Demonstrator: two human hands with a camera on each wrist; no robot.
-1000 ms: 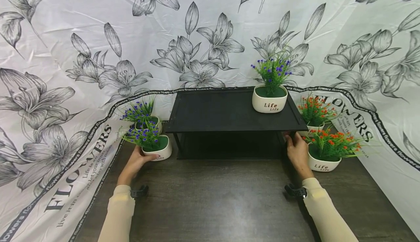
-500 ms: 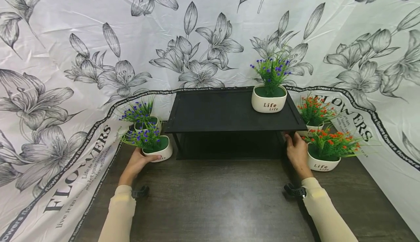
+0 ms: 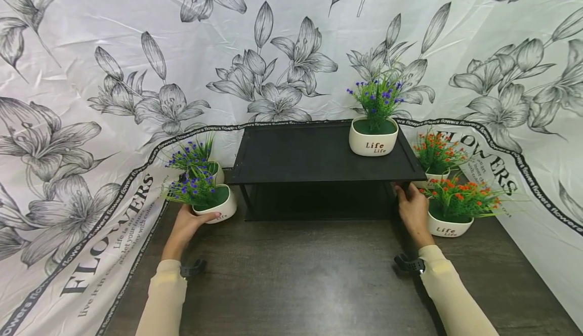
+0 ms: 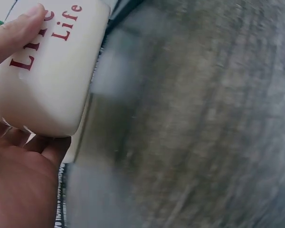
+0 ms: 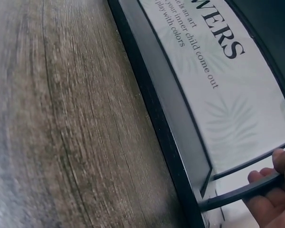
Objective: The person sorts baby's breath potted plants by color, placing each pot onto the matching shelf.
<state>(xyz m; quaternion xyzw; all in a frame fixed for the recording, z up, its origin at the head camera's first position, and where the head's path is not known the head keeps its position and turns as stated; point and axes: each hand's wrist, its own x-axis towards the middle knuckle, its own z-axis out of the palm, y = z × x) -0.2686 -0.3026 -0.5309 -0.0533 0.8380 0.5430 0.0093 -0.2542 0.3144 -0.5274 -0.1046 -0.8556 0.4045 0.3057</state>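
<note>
My left hand (image 3: 184, 227) holds a white pot of purple flowers (image 3: 210, 204) at the near left of the black shelf (image 3: 319, 156); the thumb lies across the pot's front and the fingers curl under its base. In the left wrist view the thumb presses by the red "Life" lettering and the pot sits tilted, its base off the table (image 3: 309, 280). A second purple pot (image 3: 200, 166) stands just behind it, against the flowered cloth (image 3: 91, 98). My right hand (image 3: 412, 212) grips the shelf's near right leg, fingers curled round a thin black bar, as the right wrist view shows. A third purple pot (image 3: 373, 136) stands upright on the shelf top, far right. Two pots of orange flowers stand right of the shelf, the near one (image 3: 451, 214) just beside my right hand, the far one (image 3: 434, 161) behind it.
</note>
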